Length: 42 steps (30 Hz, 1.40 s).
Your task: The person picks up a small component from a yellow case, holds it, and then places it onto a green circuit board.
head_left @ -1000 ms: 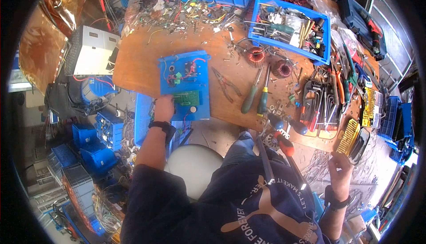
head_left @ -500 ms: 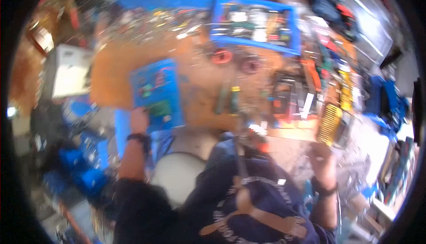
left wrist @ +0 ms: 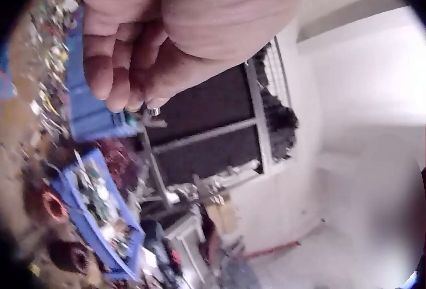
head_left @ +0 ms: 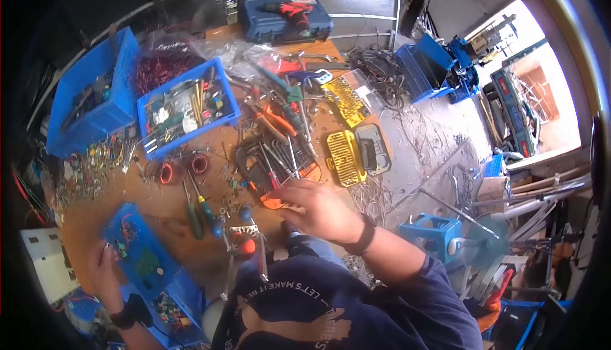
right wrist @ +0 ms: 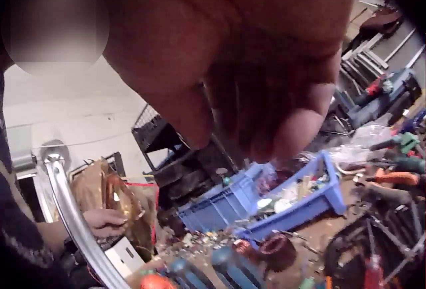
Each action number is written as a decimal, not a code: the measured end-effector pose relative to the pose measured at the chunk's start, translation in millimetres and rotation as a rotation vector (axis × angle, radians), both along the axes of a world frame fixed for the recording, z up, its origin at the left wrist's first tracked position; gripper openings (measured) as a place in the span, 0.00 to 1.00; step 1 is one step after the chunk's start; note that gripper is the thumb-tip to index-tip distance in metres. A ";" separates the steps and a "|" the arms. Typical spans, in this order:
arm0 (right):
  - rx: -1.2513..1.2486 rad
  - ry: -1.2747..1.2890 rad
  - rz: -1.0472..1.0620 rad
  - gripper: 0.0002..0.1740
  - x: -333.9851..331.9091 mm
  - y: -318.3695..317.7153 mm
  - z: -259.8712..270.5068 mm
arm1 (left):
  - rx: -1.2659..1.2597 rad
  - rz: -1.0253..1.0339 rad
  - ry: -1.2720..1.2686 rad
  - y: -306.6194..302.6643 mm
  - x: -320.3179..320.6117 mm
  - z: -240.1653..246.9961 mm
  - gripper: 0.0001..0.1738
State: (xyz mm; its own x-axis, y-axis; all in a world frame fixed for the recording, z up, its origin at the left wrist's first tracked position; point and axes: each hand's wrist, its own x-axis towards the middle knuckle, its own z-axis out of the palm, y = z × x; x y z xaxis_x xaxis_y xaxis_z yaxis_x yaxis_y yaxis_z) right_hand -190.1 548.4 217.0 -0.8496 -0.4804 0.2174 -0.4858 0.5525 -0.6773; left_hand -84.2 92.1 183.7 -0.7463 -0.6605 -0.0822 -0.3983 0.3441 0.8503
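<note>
Thumb and fingertips of my left hand [head_left: 105, 270] pinch a small shiny metal piece [left wrist: 154, 111], too small to name exactly. This hand is at the left edge of a blue panel [head_left: 132, 226] bearing a green circuit board [head_left: 147, 261]. My right hand [head_left: 321, 208] is over the front of the bench, its fingers loosely bent with nothing showing between them. Just beyond its fingertips lie hex keys [head_left: 278, 157] and a red-handled screwdriver [head_left: 273, 178]. In the right wrist view the thumb [right wrist: 183, 113] stands apart from the fingers.
A blue crate of parts [head_left: 188, 135] stands at the back of the wooden bench [head_left: 102, 213]. Pliers with orange handles [head_left: 277, 121], a yellow bit case [head_left: 344, 159], two copper coils and two screwdrivers lie on it. A drill [head_left: 294, 14] rests on a case behind.
The head view has swung to the right. My right hand has moved from beside the yellow case to in front of the hex keys. My left hand stays by the blue panel.
</note>
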 end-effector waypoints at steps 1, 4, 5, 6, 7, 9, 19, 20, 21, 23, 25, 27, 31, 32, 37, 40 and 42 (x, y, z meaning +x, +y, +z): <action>-0.094 0.044 0.044 0.15 -5.1 -8.5 1.1 | 0.062 -0.118 0.060 24.4 -13.2 23.0 0.09; -0.328 0.124 0.156 0.16 -13.3 -26.9 22.5 | 0.180 -0.281 0.146 110.5 -42.3 80.1 0.09; -0.362 0.148 0.186 0.17 -14.4 -27.5 32.2 | 0.209 -0.422 0.101 135.9 -49.2 93.8 0.09; -0.398 0.172 0.220 0.17 -15.8 -26.6 42.5 | 0.234 -0.558 0.052 160.4 -55.3 105.5 0.09; -0.454 0.195 0.242 0.18 -17.4 -24.0 49.0 | 0.283 -0.578 0.031 185.1 -61.7 115.1 0.10; -0.549 0.226 0.298 0.19 -21.2 -13.0 57.8 | 0.378 -0.625 0.004 231.2 -73.3 129.2 0.07; -0.857 0.097 0.414 0.14 -55.0 113.5 46.1 | 0.432 -0.586 -0.174 394.1 -110.0 135.1 0.07; -0.876 0.076 0.409 0.14 -58.8 123.1 43.4 | 0.458 -0.562 -0.143 403.9 -113.1 133.0 0.08; -0.890 0.076 0.409 0.14 -63.2 132.5 42.7 | 0.409 -0.561 -0.201 418.8 -119.0 139.0 0.08; -0.946 0.077 0.361 0.15 -72.7 149.6 42.3 | 0.542 -0.546 -0.120 433.4 -123.2 134.7 0.08; -0.964 0.066 0.359 0.15 -79.3 159.7 38.9 | 0.694 -0.527 -0.032 436.2 -123.3 123.4 0.09; -0.976 0.049 0.346 0.16 -83.2 167.1 35.6 | 0.710 -0.507 -0.027 441.9 -124.9 116.4 0.09; -0.974 0.019 0.313 0.14 -89.3 175.3 26.5 | 0.821 -0.514 0.030 459.6 -132.4 112.3 0.10; -0.987 -0.021 0.304 0.14 -90.4 176.9 22.6 | 0.821 -0.510 0.026 464.8 -133.9 112.3 0.10; -0.985 -0.130 0.316 0.12 -97.6 193.3 5.8 | 0.833 -0.427 -0.078 478.1 -135.3 103.4 0.10; -0.879 -0.160 0.180 0.09 -108.3 217.3 -23.2 | 0.328 -0.479 -0.322 472.3 -135.0 123.2 0.11; -0.701 -0.153 -0.044 0.06 -124.2 247.8 -49.5 | 0.122 -0.552 -0.335 454.0 -122.5 133.3 0.13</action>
State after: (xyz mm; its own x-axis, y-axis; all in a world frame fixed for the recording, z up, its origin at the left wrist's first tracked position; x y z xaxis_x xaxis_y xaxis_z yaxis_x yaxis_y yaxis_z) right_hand -314.3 796.2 167.5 -0.9108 -0.2359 0.3388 -0.3439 -0.0203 -0.9388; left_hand -206.7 546.1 316.9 -0.8938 -0.1586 -0.4195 -0.4409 0.4826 0.7568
